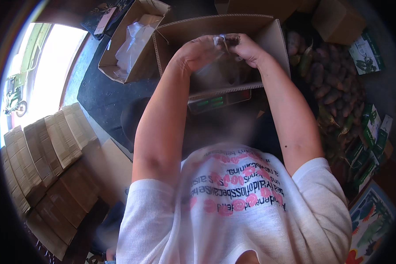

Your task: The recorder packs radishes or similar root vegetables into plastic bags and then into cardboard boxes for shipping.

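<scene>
Both my hands are raised over an open cardboard box [277, 48], fingertips nearly meeting. Between them is a thin whitish strip of a clear plastic bag [221, 39], apparently its gathered neck. My left hand [199, 52] curls in from the left, its fingers closed at the plastic. My right hand [246, 48] pinches the other side, with dark dirt on its fingers. Below the hands, the bag's body and the inside of the box are blurred, so I cannot make out the contents. The box rests on a scale with a lit green display [210, 103].
To the left, a narrow cardboard box [108, 66] holds clear plastic bags [132, 46]. Flattened cartons [48, 141] are stacked at lower left. A heap of brownish-purple tubers [330, 81] lies to the right, beside green-and-white printed packages [367, 55] and another carton [339, 22].
</scene>
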Action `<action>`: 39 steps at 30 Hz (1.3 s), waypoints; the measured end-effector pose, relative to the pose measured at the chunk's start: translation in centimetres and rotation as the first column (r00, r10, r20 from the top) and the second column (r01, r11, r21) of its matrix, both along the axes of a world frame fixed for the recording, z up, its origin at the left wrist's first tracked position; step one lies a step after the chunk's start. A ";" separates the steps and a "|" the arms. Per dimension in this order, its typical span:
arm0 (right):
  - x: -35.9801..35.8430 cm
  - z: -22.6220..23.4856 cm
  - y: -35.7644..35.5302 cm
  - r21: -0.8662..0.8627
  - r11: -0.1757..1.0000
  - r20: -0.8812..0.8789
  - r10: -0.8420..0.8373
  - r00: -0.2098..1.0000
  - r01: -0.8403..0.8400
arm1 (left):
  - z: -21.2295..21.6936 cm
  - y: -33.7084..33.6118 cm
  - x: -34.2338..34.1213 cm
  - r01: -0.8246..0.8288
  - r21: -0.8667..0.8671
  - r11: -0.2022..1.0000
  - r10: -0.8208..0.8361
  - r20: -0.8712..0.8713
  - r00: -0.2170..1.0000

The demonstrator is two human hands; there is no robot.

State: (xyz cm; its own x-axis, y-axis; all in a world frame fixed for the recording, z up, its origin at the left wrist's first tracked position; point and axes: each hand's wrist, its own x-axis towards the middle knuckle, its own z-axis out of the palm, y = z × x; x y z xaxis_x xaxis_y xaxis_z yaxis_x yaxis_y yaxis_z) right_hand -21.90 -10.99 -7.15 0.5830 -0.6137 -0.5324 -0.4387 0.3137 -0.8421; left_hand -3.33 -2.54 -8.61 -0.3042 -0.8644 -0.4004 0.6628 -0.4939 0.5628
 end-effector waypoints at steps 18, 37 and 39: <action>-0.1 -7.6 -1.9 0.368 0.700 -0.255 -0.556 0.791 0.611 | -3.2 0.6 1.7 0.049 0.134 0.990 -0.130 0.988 -0.080; 6.9 -3.6 1.3 -0.427 0.078 -0.665 0.648 0.371 -0.901 | 5.4 3.3 12.9 0.368 0.469 0.803 -0.475 0.876 -0.079; 7.2 -3.9 2.3 -0.427 0.082 -0.675 0.633 0.378 -0.900 | 4.9 3.4 13.2 0.362 0.442 0.821 -0.459 0.887 -0.043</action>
State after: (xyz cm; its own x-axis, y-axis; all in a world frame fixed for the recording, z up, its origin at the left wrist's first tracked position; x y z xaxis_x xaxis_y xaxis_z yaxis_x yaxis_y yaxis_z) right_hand -14.74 -8.69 -11.06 0.8877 -0.0908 -0.4515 -0.2671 -0.9002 -0.3440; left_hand 9.84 0.84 -3.68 0.0728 -0.7062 -0.7043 -0.7317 -0.5177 0.4434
